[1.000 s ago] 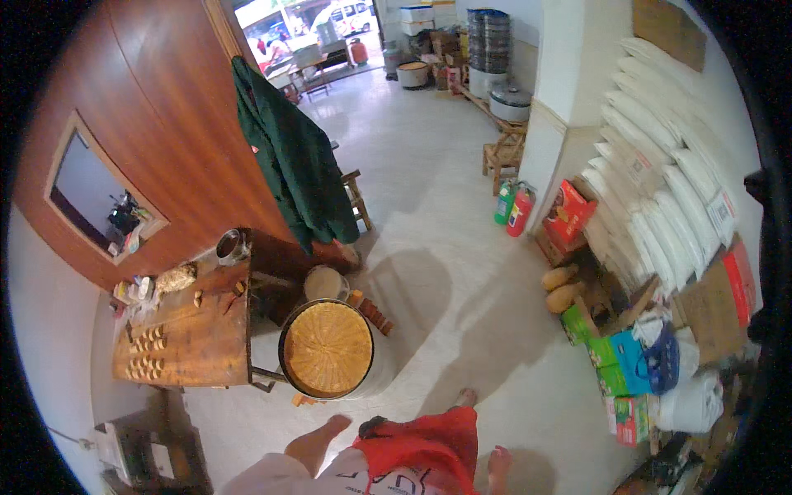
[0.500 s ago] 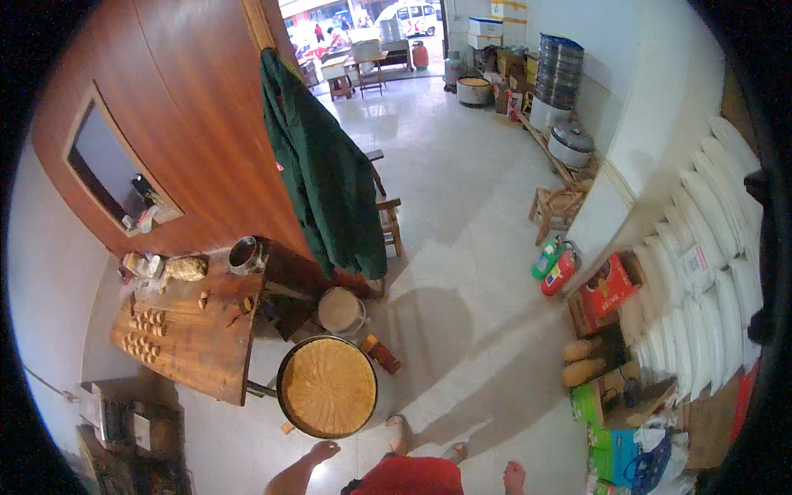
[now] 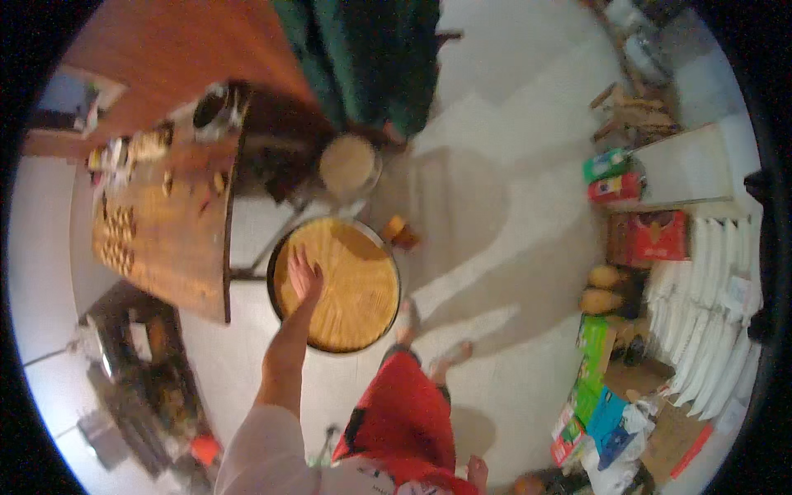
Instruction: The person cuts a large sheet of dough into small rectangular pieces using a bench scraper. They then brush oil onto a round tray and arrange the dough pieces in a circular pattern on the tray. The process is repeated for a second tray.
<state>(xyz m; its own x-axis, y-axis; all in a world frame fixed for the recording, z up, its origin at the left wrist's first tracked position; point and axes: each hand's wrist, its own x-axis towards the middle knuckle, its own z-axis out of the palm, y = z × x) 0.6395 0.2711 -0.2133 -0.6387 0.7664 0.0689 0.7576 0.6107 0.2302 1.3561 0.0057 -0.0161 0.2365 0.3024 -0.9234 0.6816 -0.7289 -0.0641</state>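
A big round dark-rimmed pan (image 3: 398,289) stands low near my feet, filled with a golden layer (image 3: 359,285) marked with radiating ridges. I cannot make out which food it is. My left hand (image 3: 305,276) reaches over the pan's left part, its fingers spread, holding nothing. Whether it touches the golden surface is unclear. My right hand (image 3: 477,472) hangs low by my right leg, small and blurred at the lower edge. Its fingers do not show well, and nothing is visible in it.
Left of the pan stands a wooden table (image 3: 177,239) with rows of small dough pieces (image 3: 118,239) and a metal pot (image 3: 212,109). A pale-topped bucket (image 3: 348,165) sits beyond the pan. Stacked white sacks (image 3: 701,305), boxes and fire extinguishers (image 3: 615,188) line the right side.
My view has tilted down toward the pan. My left arm has stretched forward, bringing the hand from beside the pan to over it. The right hand stays low.
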